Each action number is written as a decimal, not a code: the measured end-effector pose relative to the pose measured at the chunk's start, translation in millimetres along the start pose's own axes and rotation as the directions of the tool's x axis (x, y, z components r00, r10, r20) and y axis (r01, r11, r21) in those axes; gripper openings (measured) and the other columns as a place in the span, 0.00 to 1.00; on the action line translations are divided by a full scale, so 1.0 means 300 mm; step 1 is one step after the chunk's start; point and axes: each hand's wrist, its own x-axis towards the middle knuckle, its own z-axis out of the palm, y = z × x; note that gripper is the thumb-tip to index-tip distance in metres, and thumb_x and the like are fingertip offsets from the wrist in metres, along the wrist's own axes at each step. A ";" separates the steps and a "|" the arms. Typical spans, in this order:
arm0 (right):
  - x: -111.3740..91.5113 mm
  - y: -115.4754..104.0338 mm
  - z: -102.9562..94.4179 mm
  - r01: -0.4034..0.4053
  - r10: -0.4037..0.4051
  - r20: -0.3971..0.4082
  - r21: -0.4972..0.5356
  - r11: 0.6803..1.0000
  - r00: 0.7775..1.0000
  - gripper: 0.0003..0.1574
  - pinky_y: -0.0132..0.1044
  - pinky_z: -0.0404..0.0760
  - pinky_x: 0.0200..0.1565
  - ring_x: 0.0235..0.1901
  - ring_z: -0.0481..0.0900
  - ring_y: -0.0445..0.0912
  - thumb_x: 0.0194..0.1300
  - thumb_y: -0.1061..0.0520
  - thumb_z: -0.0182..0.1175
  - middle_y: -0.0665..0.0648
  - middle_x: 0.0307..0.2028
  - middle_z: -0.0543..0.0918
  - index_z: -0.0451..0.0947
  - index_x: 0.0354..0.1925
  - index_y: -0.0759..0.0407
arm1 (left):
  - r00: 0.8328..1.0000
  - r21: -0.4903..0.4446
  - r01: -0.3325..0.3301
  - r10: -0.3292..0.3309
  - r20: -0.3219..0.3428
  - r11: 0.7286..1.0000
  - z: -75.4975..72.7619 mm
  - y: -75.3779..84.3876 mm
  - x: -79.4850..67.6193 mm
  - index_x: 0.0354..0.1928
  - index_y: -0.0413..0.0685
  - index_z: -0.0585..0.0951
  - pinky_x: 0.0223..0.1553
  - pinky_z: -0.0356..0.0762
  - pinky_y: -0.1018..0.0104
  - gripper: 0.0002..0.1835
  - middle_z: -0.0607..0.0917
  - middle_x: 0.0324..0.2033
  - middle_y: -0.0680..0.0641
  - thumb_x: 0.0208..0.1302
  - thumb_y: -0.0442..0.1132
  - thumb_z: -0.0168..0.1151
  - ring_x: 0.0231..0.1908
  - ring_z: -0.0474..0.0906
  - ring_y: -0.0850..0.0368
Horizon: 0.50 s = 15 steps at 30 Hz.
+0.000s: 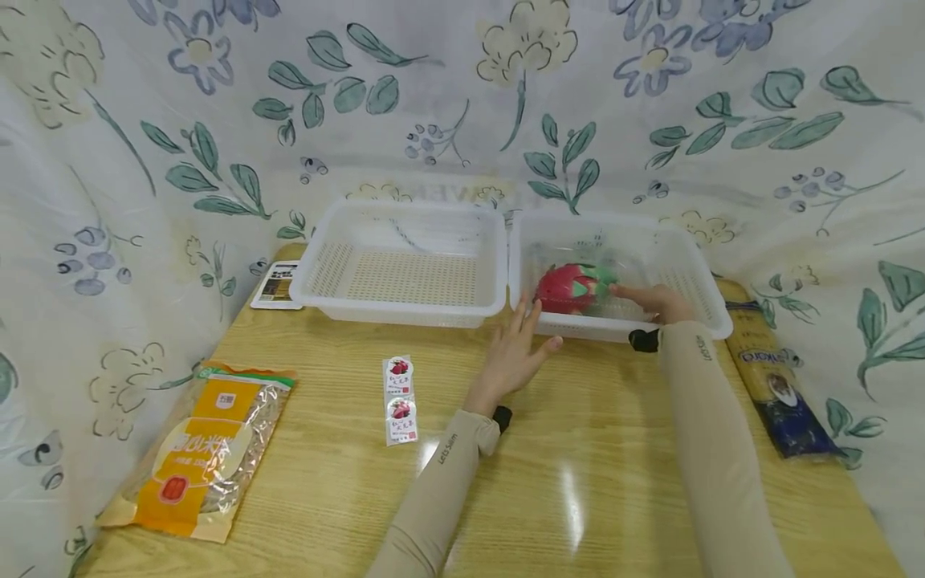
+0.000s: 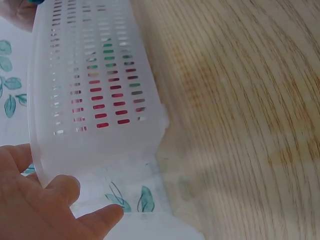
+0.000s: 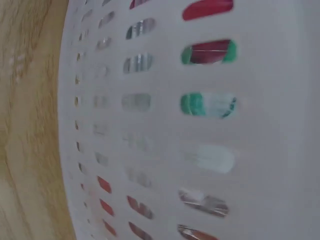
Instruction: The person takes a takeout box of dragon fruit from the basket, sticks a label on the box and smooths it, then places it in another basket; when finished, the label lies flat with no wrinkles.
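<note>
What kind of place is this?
Probably a staged tabletop set, though I can't be sure: floral cloth hangs behind the table, which holds two baskets and a food bag.

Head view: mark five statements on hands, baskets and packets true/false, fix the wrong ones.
1. The dragon fruit lies in the right basket. True.
2. The right hand lies on the bare table. False: the right hand reaches into the right basket, by the fruit's green end.
3. The sticker strip lies in front of the left basket. True.
4. The orange-labelled bag is inside the left basket. False: the bag lies on the table, left of the strip.
5. The left hand's fingers are at the right basket's front left corner. True.
</note>
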 end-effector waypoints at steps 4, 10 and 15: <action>-0.003 0.008 0.000 -0.008 0.006 0.040 0.032 0.999 0.999 0.69 0.54 0.59 0.71 0.73 0.49 0.65 0.63 0.23 0.46 0.76 0.73 0.46 0.32 0.74 0.73 | 1.000 -0.007 0.008 -0.008 0.007 1.000 0.003 0.003 -0.006 0.77 0.53 0.41 0.72 0.44 0.36 0.62 0.33 0.78 0.51 0.44 0.85 0.09 0.74 0.52 0.44; -0.024 0.025 0.001 0.088 -0.093 -0.001 0.330 0.940 0.996 0.66 0.54 0.57 0.72 0.75 0.42 0.63 0.68 0.34 0.50 0.73 0.75 0.35 0.18 0.73 0.66 | 1.000 -0.014 -0.001 0.001 0.006 1.000 0.007 0.005 -0.003 0.78 0.53 0.41 0.72 0.45 0.36 0.62 0.34 0.78 0.50 0.45 0.84 0.09 0.74 0.54 0.44; -0.038 0.027 -0.004 0.167 -0.195 -0.012 0.567 0.807 0.981 0.64 0.51 0.72 0.64 0.75 0.40 0.65 0.69 0.37 0.50 0.66 0.76 0.28 0.11 0.72 0.51 | 1.000 -0.014 0.001 -0.001 0.003 1.000 0.004 0.001 0.003 0.77 0.51 0.41 0.72 0.45 0.35 0.63 0.34 0.78 0.49 0.44 0.84 0.09 0.72 0.57 0.41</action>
